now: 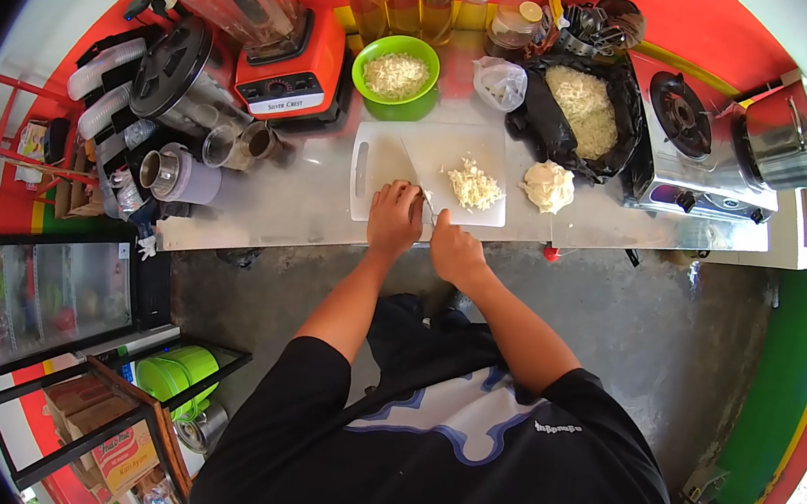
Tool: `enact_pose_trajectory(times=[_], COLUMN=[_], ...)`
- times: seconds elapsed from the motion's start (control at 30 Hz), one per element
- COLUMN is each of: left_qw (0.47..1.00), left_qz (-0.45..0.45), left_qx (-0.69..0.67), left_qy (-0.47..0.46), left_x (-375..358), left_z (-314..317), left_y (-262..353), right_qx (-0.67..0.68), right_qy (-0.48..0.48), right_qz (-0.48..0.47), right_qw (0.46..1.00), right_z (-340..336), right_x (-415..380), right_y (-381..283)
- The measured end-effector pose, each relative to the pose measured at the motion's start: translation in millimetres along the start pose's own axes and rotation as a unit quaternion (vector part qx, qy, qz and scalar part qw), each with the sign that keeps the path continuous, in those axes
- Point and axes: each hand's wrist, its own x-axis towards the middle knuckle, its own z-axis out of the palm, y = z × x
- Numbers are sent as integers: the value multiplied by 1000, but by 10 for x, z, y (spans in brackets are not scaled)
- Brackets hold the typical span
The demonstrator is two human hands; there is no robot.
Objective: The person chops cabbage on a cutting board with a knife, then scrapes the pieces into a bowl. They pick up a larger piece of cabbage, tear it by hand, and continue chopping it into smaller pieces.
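1. We've got our R hand [456,253] shut tight w/ its fingers round the grip of a knife [412,164], blade pointing up over the board [383,154].
2. Our L hand [396,216] is on the near edge of the board, next to the knife. Its fingers are bent and close together; can't tell if they pinch a bit of food.
3. What's done, as far as we see: a small pile of pale cut bits [474,186] on the R side of the board.
4. What's left, we think: a big pale lump [548,186], not cut up, just R of the board on the surface [311,180].
5. Past the board we see a green bowl [399,107] and a black bag [535,102], both w/ pale shreds in.
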Motion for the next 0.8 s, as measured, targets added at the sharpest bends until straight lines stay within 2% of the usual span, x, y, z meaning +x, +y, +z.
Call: enact_pose_trajectory(times=[0.07,0.13,0.27,0.5,0.8], left_qw=[1000,1000,1000,999,1000], left_qz=[-2,-3,1,0,8], left_qx=[-6,-11,-2,-28,-29], left_qy=[-2,-6,-7,20,3], left_x=[8,-5,-5,1,-14], left_z=[-16,-1,9,6,3], left_y=[0,-4,-39,-21,-49], right_qx=[-9,40,30,19,16], right_qy=[9,20,6,14,-3], right_qz=[3,7,-5,15,-1], right_qw=[1000,999,1000,1000,1000], right_z=[70,12,-145,56,-79], right_x=[38,109,65,60,10], right_y=[6,-30,-70,-69,-34])
